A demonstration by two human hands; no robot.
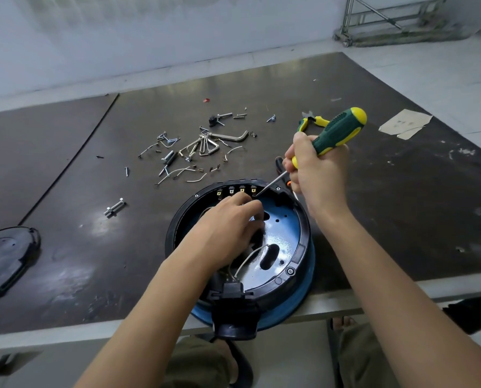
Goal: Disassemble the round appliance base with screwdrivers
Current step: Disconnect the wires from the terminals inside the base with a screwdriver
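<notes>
Head view, right hand [319,175] fingers gripping screwdriver [338,130] tilted into round base [299,249], left hand [228,222] fingers curled inside, grasp unclear.

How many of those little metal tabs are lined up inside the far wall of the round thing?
4 terminal tabs, in a row on the appliance base, along its far inner wall; the rightmost sits beside the screwdriver tip. The left hand just below may hide more.
</notes>
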